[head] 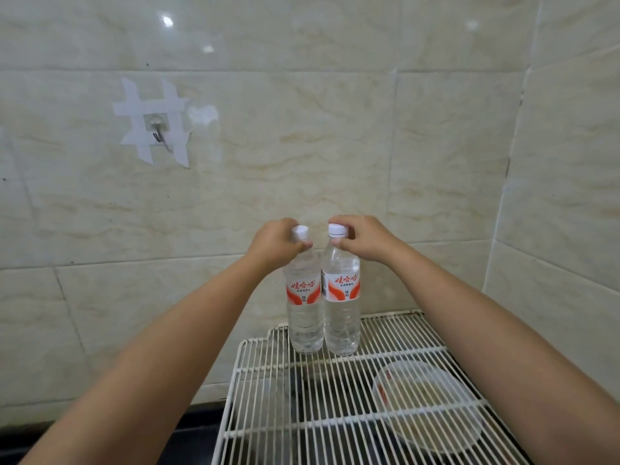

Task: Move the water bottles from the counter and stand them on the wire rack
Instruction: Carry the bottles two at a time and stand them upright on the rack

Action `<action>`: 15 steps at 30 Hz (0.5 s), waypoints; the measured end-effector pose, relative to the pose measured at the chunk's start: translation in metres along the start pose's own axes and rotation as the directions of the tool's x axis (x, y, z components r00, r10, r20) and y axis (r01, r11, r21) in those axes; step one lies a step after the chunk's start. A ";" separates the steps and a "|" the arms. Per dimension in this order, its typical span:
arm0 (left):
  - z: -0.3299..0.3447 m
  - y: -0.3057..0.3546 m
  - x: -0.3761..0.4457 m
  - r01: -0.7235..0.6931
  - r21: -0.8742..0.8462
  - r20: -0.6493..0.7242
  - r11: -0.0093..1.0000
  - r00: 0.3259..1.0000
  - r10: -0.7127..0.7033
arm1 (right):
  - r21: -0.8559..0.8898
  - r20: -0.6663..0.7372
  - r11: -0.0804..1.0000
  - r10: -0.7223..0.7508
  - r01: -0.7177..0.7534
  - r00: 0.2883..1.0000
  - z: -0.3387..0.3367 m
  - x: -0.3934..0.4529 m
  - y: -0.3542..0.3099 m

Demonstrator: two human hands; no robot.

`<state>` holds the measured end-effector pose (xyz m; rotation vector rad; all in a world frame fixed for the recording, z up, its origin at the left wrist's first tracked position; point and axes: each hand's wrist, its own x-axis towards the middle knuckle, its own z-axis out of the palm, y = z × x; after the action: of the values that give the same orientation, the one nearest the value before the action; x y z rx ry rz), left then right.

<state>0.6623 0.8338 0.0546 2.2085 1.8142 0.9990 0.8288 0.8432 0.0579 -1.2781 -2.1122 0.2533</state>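
Both bare forearms extended forward and converging, left hand palm down with fingers curled closed, right hand likewise, thumb tip forward, wrists level, hands near each other but apart

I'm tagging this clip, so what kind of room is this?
Probably a home kitchen or utility corner: glossy marble-look wall tiles, a taped-up wall hook, and a white wire rack over a dark counter, with water bottles on it.

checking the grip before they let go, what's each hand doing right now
Left hand: closed around the neck of the left bottle.
Right hand: closed around the neck of the right bottle.
Both bottles stand upright on the wire rack.
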 end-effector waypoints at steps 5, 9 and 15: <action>-0.003 -0.004 0.003 -0.002 0.029 0.040 1.000 0.999 0.000 | -0.003 -0.043 1.000 0.010 -0.010 0.999 0.007 0.002 -0.001; -0.001 -0.001 0.006 0.017 0.085 0.061 0.996 0.998 -0.022 | -0.003 -0.045 1.000 0.029 -0.030 0.999 0.010 0.002 -0.001; 0.002 0.008 0.010 -0.036 0.210 0.103 0.977 0.995 0.015 | 0.005 -0.060 0.996 0.084 -0.084 0.995 0.011 -0.001 0.005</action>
<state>0.6704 0.8412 0.0609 2.3596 1.9314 0.7119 0.8267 0.8465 0.0466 -1.3586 -2.0101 0.2504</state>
